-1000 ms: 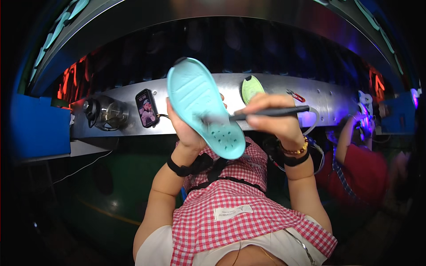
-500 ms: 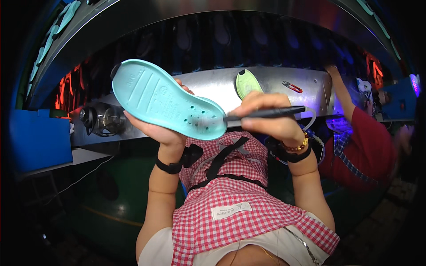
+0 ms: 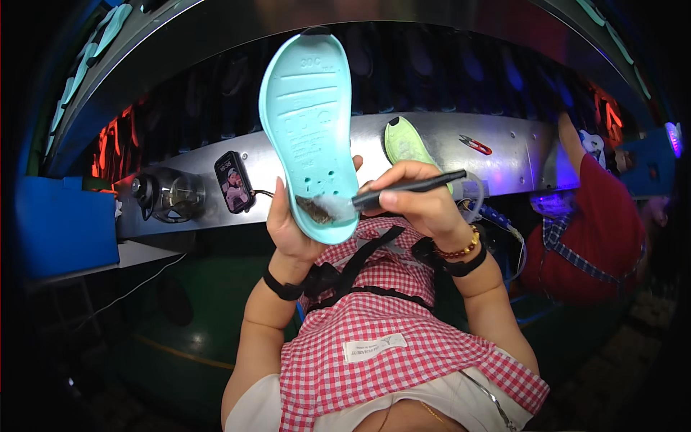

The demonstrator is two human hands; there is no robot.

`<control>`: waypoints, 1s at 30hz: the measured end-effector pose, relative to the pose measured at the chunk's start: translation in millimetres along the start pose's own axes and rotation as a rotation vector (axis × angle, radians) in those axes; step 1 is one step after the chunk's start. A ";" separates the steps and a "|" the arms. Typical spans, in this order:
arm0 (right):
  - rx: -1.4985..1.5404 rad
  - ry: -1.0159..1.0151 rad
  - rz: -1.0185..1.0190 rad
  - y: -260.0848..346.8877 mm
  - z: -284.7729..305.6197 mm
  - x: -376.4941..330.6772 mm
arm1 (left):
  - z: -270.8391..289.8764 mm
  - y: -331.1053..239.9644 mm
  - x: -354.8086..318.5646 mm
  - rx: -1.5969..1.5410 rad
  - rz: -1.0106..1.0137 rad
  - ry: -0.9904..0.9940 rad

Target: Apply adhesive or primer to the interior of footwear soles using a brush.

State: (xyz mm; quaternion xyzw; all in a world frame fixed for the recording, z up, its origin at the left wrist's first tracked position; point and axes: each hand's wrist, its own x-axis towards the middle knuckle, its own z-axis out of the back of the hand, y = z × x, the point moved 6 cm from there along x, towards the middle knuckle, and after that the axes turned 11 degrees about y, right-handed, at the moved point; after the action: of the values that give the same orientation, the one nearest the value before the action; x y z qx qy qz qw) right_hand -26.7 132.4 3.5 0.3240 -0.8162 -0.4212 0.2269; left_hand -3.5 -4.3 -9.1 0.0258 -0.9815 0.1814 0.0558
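Long curved metal desk (image 3: 504, 155) behind; pale turquoise moulded foam shoe sole (image 3: 308, 129) held upright before it, heel gripped in the left hand (image 3: 291, 227). Right hand (image 3: 417, 201) closes around a slim black brush (image 3: 410, 189), bristles touching the heel. Judged step: coating the heel; next calls for even strokes.

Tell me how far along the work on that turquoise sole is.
Done: nothing can be judged finished; most of the turquoise sole looks clean. In hand: the left hand holds it upright by the heel, while the right hand presses a dark pen-like tool against a dark patch near the heel. Left: that patch; a yellow-green sole lies on the metal shelf.
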 end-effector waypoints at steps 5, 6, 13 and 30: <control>-0.383 0.224 -0.054 22.4 -16.1 -9.4 | 32.1 -4.8 -4.7 0.269 0.301 0.109; -0.359 0.090 -0.181 26.3 -13.8 -9.1 | 28.0 -6.4 -1.2 0.267 0.301 0.110; -0.598 0.560 0.073 51.9 -32.7 -8.6 | -5.1 -8.3 9.2 0.239 0.637 0.213; -0.883 0.362 0.161 72.0 -17.2 -17.5 | -0.9 -45.4 -3.5 0.745 0.773 0.117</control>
State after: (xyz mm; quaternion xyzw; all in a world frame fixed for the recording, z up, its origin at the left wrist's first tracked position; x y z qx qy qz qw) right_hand -27.9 167.0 71.2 0.2008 -0.5294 -0.6452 0.5130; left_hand 3.2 -46.2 7.4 -0.3294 -0.7838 0.5258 0.0268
